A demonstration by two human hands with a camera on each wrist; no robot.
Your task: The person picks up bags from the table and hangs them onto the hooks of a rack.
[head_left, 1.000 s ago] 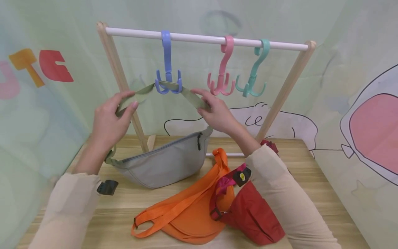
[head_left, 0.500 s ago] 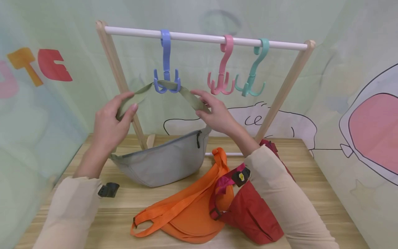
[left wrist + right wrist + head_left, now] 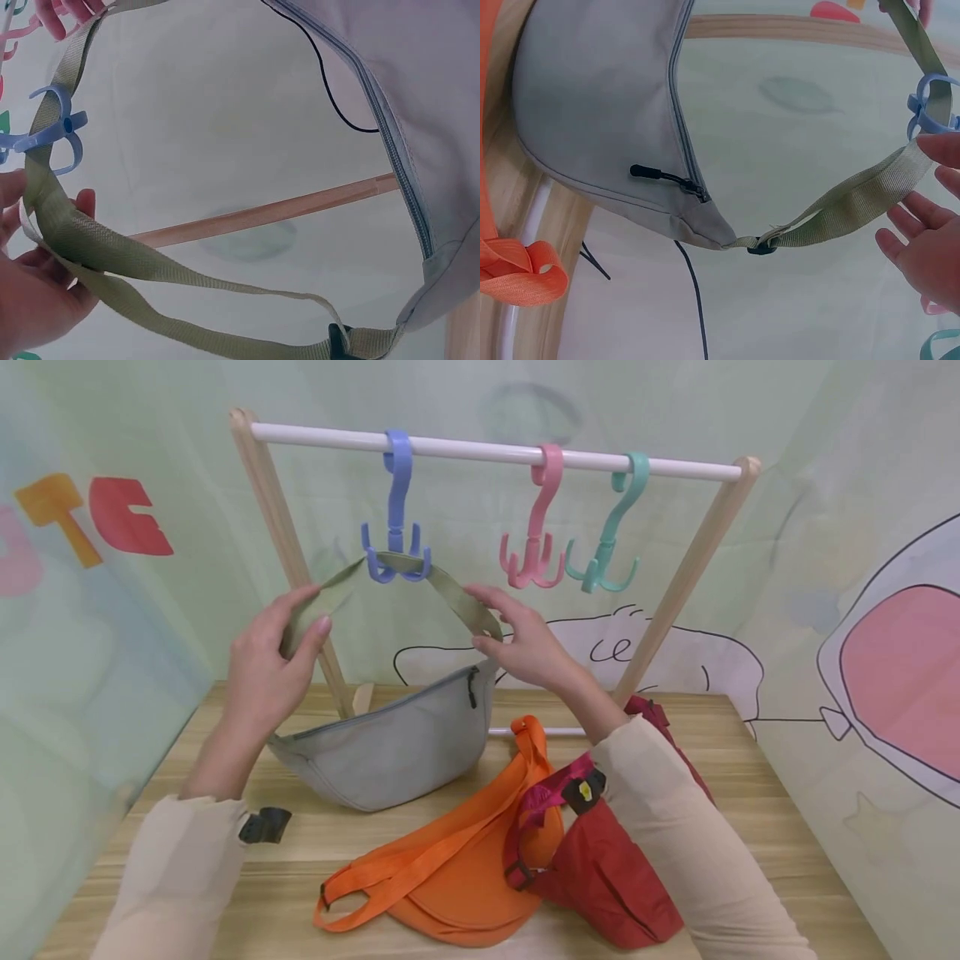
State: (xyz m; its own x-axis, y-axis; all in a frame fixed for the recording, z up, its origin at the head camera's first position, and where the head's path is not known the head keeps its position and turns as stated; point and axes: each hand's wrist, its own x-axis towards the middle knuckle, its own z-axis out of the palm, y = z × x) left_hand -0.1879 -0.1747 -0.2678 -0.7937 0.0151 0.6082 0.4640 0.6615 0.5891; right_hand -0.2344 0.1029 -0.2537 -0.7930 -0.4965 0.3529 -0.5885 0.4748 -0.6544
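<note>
The olive strap (image 3: 401, 562) of a grey waist bag (image 3: 397, 743) lies over the prongs of a blue hook hanger (image 3: 397, 518). My left hand (image 3: 266, 660) holds the strap's left side, which runs between thumb and fingers; the left wrist view shows it folded over the fingers (image 3: 86, 202). On the other side my right hand (image 3: 532, 643) is at the strap with fingers loose and spread. In the right wrist view the strap (image 3: 855, 199) bows beside these fingers. The bag droops below, its zipper upward; whether its base touches the table cannot be told.
Pink (image 3: 534, 527) and green (image 3: 611, 539) hook hangers share the white rail (image 3: 472, 448) to the right. An orange waist bag (image 3: 457, 893) and a red bag (image 3: 622, 885) lie on the wooden table (image 3: 277, 893) in front. The rack's wooden legs (image 3: 690, 577) slope down both sides.
The blue hanger's lower end and the strap have shifted slightly left. The grey bag's right end has moved left, and the right hand's fingers have loosened around the strap.
</note>
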